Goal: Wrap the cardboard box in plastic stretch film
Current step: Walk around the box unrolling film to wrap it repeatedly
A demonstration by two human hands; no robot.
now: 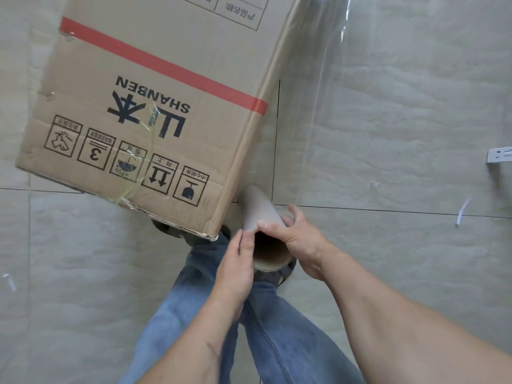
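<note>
Beside the Shanben cardboard box [144,106], your left hand [235,268] and right hand [300,241] grip the stretch-film roll [261,217]; film [318,92] sheets its right side; next, keep tension rounding the corner.

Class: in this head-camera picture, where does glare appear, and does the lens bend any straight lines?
Head view: glare streaks the stretch film right of the cardboard box; wide-angle distortion bows the floor tile joints; lighting is soft and even.

Grey tile floor [388,134], jeans [277,342], white bracket [500,158] at rt edge.
</note>
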